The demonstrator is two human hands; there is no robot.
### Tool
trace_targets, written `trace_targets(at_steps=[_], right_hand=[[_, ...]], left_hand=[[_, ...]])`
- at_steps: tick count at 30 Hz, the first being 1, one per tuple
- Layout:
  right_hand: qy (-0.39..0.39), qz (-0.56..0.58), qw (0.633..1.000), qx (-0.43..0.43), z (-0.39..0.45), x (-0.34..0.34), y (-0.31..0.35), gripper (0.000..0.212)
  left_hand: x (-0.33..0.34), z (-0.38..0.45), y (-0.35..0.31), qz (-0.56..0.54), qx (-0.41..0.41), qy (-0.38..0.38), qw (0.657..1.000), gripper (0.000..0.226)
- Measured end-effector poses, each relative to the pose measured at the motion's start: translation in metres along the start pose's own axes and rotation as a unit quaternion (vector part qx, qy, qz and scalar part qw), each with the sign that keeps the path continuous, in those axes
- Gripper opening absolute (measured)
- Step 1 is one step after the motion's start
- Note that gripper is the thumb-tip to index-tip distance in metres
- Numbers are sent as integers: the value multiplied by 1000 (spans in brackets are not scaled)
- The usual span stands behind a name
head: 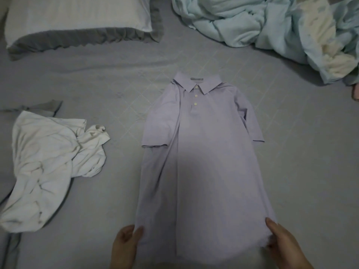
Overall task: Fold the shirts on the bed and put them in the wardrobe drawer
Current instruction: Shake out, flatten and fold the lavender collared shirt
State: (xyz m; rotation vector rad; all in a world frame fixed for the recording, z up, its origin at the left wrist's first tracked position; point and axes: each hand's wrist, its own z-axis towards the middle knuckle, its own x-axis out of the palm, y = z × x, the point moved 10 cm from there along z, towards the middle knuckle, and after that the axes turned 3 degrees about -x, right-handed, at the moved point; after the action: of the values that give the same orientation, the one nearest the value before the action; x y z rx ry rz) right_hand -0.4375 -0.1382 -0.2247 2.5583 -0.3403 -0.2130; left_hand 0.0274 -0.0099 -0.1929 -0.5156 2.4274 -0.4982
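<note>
- Head camera, looking down at a grey bed (pixel 101 78).
- A lilac polo shirt (pixel 202 152) lies face up in the middle of the bed, collar pointing away, both sides folded in towards its middle.
- The left hand (pixel 126 243) pinches the shirt's near left hem corner, thumb on top of the cloth.
- The right hand (pixel 281 243) grips the shirt's near right hem corner, fingers closed on the fabric.
- A crumpled white shirt (pixel 46 167) lies well to the left of the polo shirt.
- A pillow (pixel 77 18) sits beyond the polo shirt, up and to the left.
- A rumpled pale blue blanket (pixel 272 26) is heaped beyond it to the right.
</note>
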Motion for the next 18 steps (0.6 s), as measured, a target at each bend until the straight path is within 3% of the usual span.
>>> trace_targets(at_steps=[3, 6, 9, 12, 14, 16, 18], right_hand=[[-68, -66, 993, -66, -3, -27, 13, 18], [-88, -181, 976, -81, -4, -42, 16, 21], [-75, -329, 938, -76, -6, -46, 11, 30], [-51, -349, 931, -92, -13, -37, 14, 28], [-30, -347, 930, -116, -15, -31, 19, 21], [11, -338, 932, -134, -17, -23, 22, 11], [33, -331, 932, -142, -17, -24, 24, 4]], left_hand=[[-22, -5, 11, 47, 53, -37, 997, 12], [-32, -8, 26, 59, 50, -68, 995, 11], [-3, -22, 26, 108, 77, -29, 991, 14], [46, -38, 11, 156, 159, 27, 975, 40], [89, -49, 6, 284, 227, 67, 929, 46], [121, -51, 20, 450, 251, 84, 853, 75], [132, -51, 27, 537, 251, 73, 802, 74]])
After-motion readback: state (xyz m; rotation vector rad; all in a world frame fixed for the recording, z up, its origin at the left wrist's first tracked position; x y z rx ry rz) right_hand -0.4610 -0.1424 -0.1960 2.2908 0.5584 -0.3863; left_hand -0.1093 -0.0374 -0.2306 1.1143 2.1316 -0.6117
